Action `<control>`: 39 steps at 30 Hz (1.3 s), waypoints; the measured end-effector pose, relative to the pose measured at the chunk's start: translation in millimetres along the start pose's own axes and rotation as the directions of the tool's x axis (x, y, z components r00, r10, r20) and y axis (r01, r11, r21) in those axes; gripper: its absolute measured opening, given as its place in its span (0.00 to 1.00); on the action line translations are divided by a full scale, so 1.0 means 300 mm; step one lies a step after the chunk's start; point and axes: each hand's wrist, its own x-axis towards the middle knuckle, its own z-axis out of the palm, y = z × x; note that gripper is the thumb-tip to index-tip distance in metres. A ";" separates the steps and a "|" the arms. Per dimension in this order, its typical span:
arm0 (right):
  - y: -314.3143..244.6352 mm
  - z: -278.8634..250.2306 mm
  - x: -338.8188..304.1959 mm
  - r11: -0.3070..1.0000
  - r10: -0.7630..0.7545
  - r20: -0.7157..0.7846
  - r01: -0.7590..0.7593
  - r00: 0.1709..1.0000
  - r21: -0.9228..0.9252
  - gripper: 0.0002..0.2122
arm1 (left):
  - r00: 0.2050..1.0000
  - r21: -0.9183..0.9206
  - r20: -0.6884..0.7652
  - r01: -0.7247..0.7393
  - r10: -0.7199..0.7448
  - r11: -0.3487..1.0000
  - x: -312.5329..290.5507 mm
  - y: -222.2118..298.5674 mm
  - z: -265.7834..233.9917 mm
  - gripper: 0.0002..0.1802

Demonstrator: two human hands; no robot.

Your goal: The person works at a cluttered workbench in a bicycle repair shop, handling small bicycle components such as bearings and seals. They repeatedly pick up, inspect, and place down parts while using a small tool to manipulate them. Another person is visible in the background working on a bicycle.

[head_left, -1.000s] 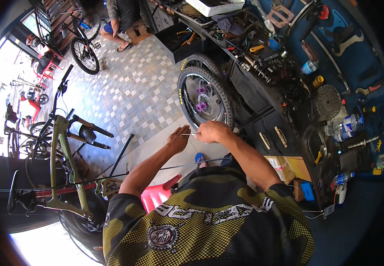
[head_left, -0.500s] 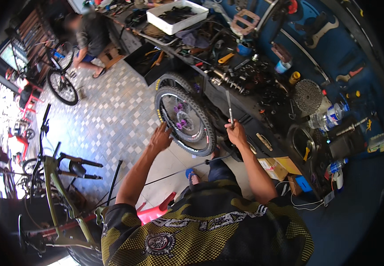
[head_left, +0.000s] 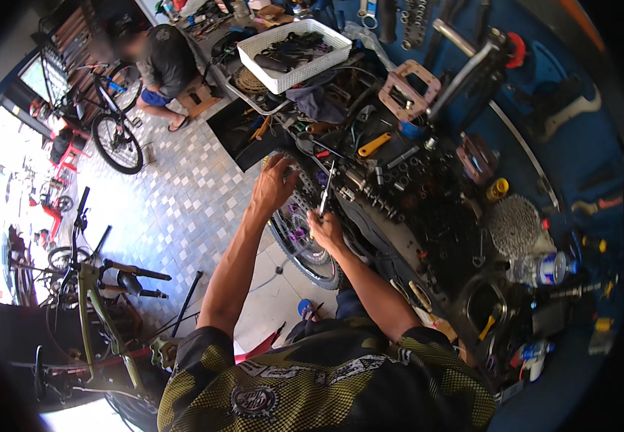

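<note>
The bicycle wheel (head_left: 305,237) stands upright on its knobby tyre between my knees and the front edge of the workbench (head_left: 427,216), leaning against that edge. Half a second back I saw the whole hoop well clear of the bench; now my view has swung lower over the bench and only the lower part of the wheel shows, the upper rim hidden behind my arms. My left hand (head_left: 274,189) has shifted from the tyre's outer side to its top, where it now lies with fingers spread, draped over the rubber rather than clamped on it. My right hand (head_left: 326,229) has dropped closer to the wheel and is closed around a thin metal tool (head_left: 325,193), which points upward toward the bench.

On the far end of the bench sits one white slotted basket (head_left: 294,50), holding a heap of dark parts that I cannot tell apart. One clear plastic bottle (head_left: 542,270) lies on its side near the right end, just beside one toothed cassette of sprockets (head_left: 515,225). One yellow-handled tool (head_left: 374,145) rests among the clutter behind my hands.

On the tiled floor I count two whole bicycles: one olive-framed bicycle (head_left: 103,317) at my left, and one dark bicycle (head_left: 114,122) farther off, with a second person (head_left: 161,65) seated beside it.
</note>
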 end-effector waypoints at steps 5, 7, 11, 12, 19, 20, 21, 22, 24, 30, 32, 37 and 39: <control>-0.102 0.115 0.292 0.990 0.080 -0.209 -0.102 0.975 -0.097 0.26 | 0.991 0.027 -0.039 0.132 -0.131 0.991 -0.072 -0.011 -0.051 0.19; -0.153 0.152 0.330 0.972 0.061 -0.295 -0.124 0.954 -0.201 0.27 | 0.973 0.063 -0.046 0.227 -0.225 0.972 -0.150 -0.073 -0.087 0.19; -0.141 0.171 0.393 0.949 0.237 -0.281 -0.284 0.930 -0.137 0.26 | 0.938 0.137 0.007 0.342 -0.346 0.930 -0.205 -0.136 -0.134 0.18; -0.117 0.184 0.403 0.942 0.268 -0.269 -0.310 0.925 -0.126 0.26 | 0.935 0.159 0.030 0.345 -0.354 0.925 -0.191 -0.149 -0.139 0.19; 0.082 0.059 0.178 0.923 0.382 0.368 -0.329 0.848 -0.200 0.22 | 0.989 0.003 -0.021 0.145 -0.145 0.989 0.210 -0.111 0.020 0.16; 0.017 0.039 0.062 0.921 0.375 0.477 -0.379 0.795 -0.091 0.17 | 0.975 -0.050 -0.043 0.217 -0.219 0.975 0.267 -0.132 0.058 0.19; 0.065 0.026 -0.016 0.914 0.351 0.514 -0.406 0.783 -0.006 0.14 | 0.967 -0.129 -0.047 0.244 -0.252 0.961 0.358 -0.102 0.104 0.21; 0.011 0.010 -0.113 0.892 0.355 0.537 -0.449 0.765 0.050 0.15 | 0.945 -0.138 -0.072 0.306 -0.318 0.942 0.418 -0.140 0.139 0.22; -0.010 -0.038 -0.216 0.903 0.380 0.660 -0.414 0.648 -0.113 0.20 | 0.898 -0.178 -0.114 0.403 -0.426 0.898 0.538 -0.155 0.202 0.25; -0.017 -0.173 -0.386 0.965 0.185 0.445 -0.247 0.876 0.085 0.20 | 0.791 -0.609 -0.534 -0.115 -0.299 0.785 0.667 -0.024 0.105 0.15; -0.091 -0.235 -0.415 0.939 0.128 0.301 -0.213 0.945 0.269 0.21 | 0.861 -0.773 -0.454 -0.254 -0.228 0.581 0.592 0.073 -0.017 0.09; -0.331 -0.289 -0.373 0.735 0.064 0.248 -0.214 0.967 0.644 0.35 | 0.941 -0.763 -0.333 -0.235 -0.056 0.602 0.128 0.288 -0.382 0.12; -0.490 -0.223 -0.363 0.548 -0.018 0.297 -0.239 0.955 0.801 0.40 | 0.968 -0.777 -0.249 -0.213 0.022 0.592 -0.076 0.285 -0.426 0.10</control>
